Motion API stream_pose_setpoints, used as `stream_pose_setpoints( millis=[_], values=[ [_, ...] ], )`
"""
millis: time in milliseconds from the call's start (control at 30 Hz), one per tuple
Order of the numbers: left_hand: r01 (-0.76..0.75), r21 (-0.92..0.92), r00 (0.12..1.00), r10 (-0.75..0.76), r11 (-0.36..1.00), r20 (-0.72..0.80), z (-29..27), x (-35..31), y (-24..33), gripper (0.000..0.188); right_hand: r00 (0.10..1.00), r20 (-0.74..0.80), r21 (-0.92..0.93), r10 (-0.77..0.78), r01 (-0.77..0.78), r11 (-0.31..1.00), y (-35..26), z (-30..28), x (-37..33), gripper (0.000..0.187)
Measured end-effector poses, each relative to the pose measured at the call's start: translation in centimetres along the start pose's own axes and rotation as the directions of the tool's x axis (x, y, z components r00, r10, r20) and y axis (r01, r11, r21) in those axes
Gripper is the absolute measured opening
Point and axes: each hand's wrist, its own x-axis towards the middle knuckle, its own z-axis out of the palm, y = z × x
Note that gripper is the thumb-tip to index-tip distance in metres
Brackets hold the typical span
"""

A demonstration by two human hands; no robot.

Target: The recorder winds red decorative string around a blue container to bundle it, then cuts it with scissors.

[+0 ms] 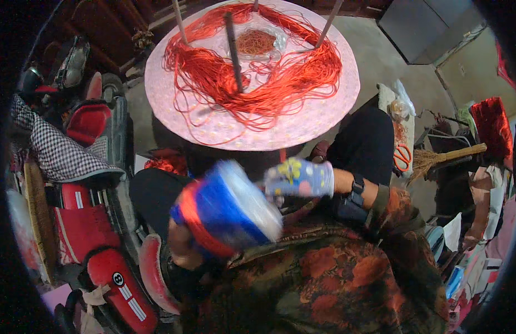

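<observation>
Low in front of me, left of centre, is a blurred blue, white and orange-red object with a rounded shape; its kind cannot be made out. My left hand is at its lower left side and appears to hold it, with the fingers largely hidden or smeared. My right hand wears a pale blue glove patterned with yellow and pink. It is just right of that object, its fingers curled in, and whatever they pinch is too unclear to name. A dark watch circles my right wrist.
Ahead stands a round table with a pink cover, upright rods and long red-orange cords looped around them. Orange scissors and a straw broom are at right. A red motorbike-like vehicle stands at left.
</observation>
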Motion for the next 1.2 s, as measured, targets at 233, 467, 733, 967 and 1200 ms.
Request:
stream_pose_setpoints(
  millis=[233, 467, 733, 967, 1200],
  values=[
    [0.046, 0.689, 0.999, -0.047, 0.723, -0.018, -1.5, 2.0, -0.6, 0.051, 0.930, 0.124, -0.383, -0.347, 0.368, 0.848, -4.9, 0.7, -0.2, 0.016],
    [0.067, 0.086, 0.994, -0.075, 0.994, 0.083, -2.0, -0.5, -1.0, 0.063, 0.999, -0.038, -0.065, 0.000, -0.002, 0.998, -0.4, -0.5, 0.6, 0.024],
    [0.045, 0.748, 0.997, 0.019, 0.662, -0.076, -1.1, 1.9, -0.4, 0.046, 0.955, 0.096, -0.345, -0.282, 0.297, 0.890, -5.3, 1.2, 0.2, 0.018],
    [0.223, -0.003, 0.951, -0.216, 0.975, 0.222, -1.0, 0.3, 0.7, 0.058, 0.978, -0.198, -0.156, -0.064, 0.033, 0.987, -0.7, -2.0, 1.3, 0.023],
    [-0.132, 0.080, 0.942, 0.150, 0.988, -0.299, -1.8, 1.4, 0.4, 0.046, 0.964, 0.266, -0.687, -0.012, 0.198, 0.699, -2.6, 3.3, -0.4, 0.014]
  ],
)
